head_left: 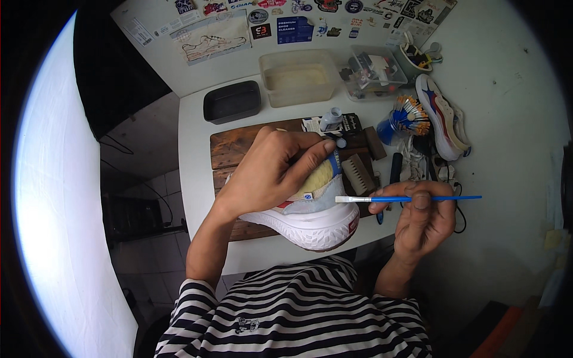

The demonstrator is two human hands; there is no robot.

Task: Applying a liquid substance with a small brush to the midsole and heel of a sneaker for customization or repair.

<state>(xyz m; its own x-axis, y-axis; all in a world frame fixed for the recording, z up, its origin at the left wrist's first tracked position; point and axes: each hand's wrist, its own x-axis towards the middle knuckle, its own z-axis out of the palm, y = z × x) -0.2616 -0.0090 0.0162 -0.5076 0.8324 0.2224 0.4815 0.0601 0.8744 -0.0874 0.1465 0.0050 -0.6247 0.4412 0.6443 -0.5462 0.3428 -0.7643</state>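
My left hand (271,167) is closed over the top of a sneaker (316,225), its thumb toward the heel collar. The shoe has a thick white sole, a pale grey-blue heel panel, a yellowish lining and a blue strip at the collar; my hand and wrist hide much of its front. In my right hand (421,218) a thin blue paintbrush (391,198) is pinched between thumb and fingers. The brush lies nearly level, its pale flat bristles pointing left at the heel panel; whether they touch it I cannot tell. A small open paint bottle (331,119) stands beyond the shoe.
Under the shoe lies a dark wooden board (230,143). A scrubbing brush (357,174) rests right of the heel. Farther back stand a black tray (233,102), a translucent tub (298,77) and a clear box (375,71). Several paintbrushes fill a blue cup (391,130) beside another sneaker (439,116).
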